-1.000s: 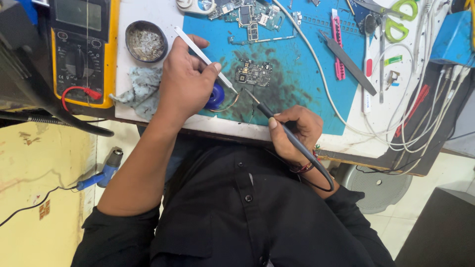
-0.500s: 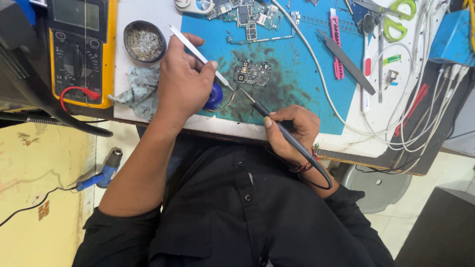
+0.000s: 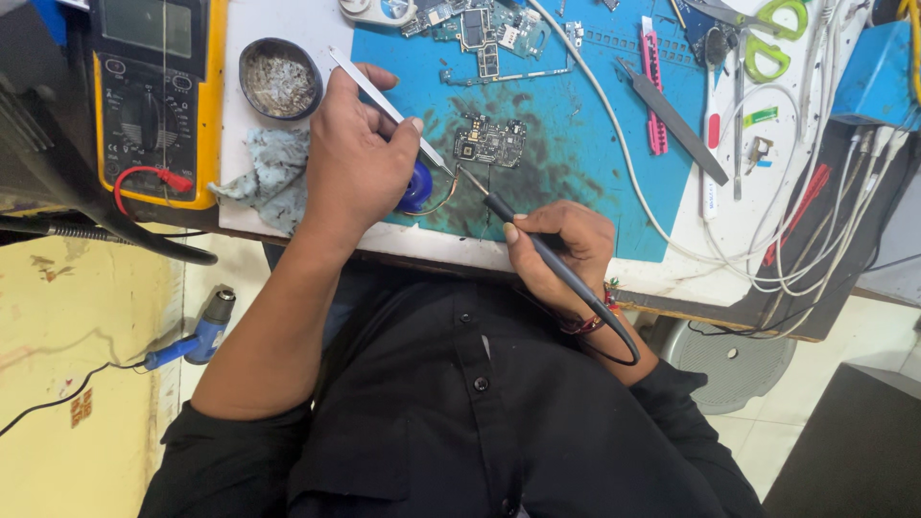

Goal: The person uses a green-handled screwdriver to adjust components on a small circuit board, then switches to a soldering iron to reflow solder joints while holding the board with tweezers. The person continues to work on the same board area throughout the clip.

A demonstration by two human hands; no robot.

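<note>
My left hand (image 3: 357, 161) grips silver tweezers (image 3: 384, 104), their tips pointing at a small circuit board (image 3: 490, 141) on the blue work mat (image 3: 566, 163). My right hand (image 3: 561, 245) holds a black soldering iron (image 3: 537, 249) like a pen, its tip close to the tweezer tips at the board's near left corner. A blue spool of solder wire (image 3: 418, 188) lies under my left hand's fingers.
A yellow multimeter (image 3: 153, 96) with a red lead stands at the left. A round tin of metal wool (image 3: 279, 79) and a grey cloth (image 3: 269, 173) lie beside it. More boards (image 3: 480, 29), a pink tool (image 3: 654, 96), scissors (image 3: 767, 29) and white cables (image 3: 815, 249) lie further off.
Both hands have kept their grips. The tweezers and the iron's tip stay by the small board, shifting only slightly.
</note>
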